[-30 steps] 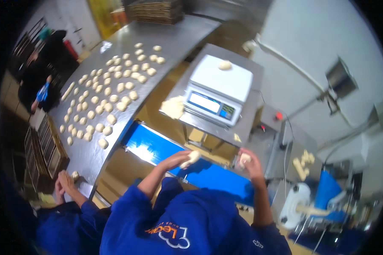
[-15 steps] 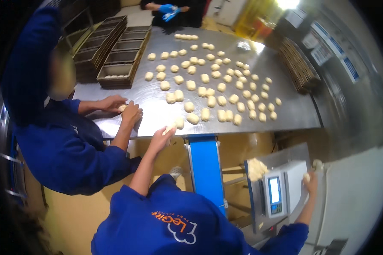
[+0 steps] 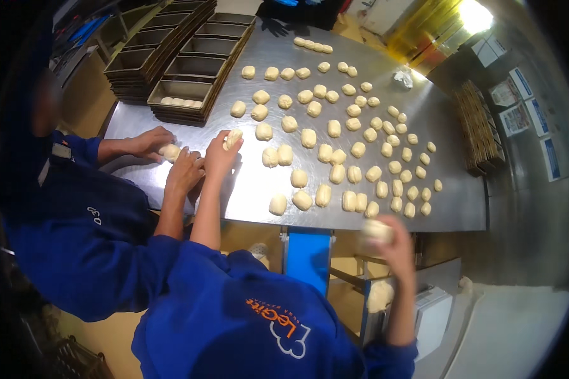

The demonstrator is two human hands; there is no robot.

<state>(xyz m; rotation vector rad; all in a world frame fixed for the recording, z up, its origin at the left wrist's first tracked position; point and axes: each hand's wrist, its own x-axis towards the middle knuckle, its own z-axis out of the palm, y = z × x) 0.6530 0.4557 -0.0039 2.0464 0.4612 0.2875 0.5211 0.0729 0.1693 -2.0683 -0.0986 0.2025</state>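
Left hand [image 3: 217, 155] in the head view is above the near left part of the steel table [image 3: 250, 189], its thumb and fingers closed around a pale dough piece [image 3: 232, 139]; whether that piece touches the metal cannot be told. Right hand [image 3: 396, 244] is blurred but grips a rounded dough lump [image 3: 377, 230] in curled fingers, near the table's front edge.

Just beside the left hand, to its left, a co-worker's two hands [image 3: 184, 172] press around another piece of dough [image 3: 169, 152] on the table. Many small dough rolls [image 3: 334, 128] lie spread over the middle and right of the surface, some touching, others apart. Toward the far edge, several join in one row [image 3: 313, 45]. Two stacks of dark loaf pans [image 3: 199, 65] stand at the left; the nearest pan of the right stack has dough inside. Crumpled clear wrap [image 3: 403, 78] lies toward the far right, and a stack of brown trays [image 3: 475, 129] stands on edge at the right end. Below the front edge runs a blue belt [image 3: 306, 259]. Right of it, a white scale [image 3: 431, 319] is partly hidden by the right forearm, with a flat mass of dough [image 3: 379, 295] beside it.
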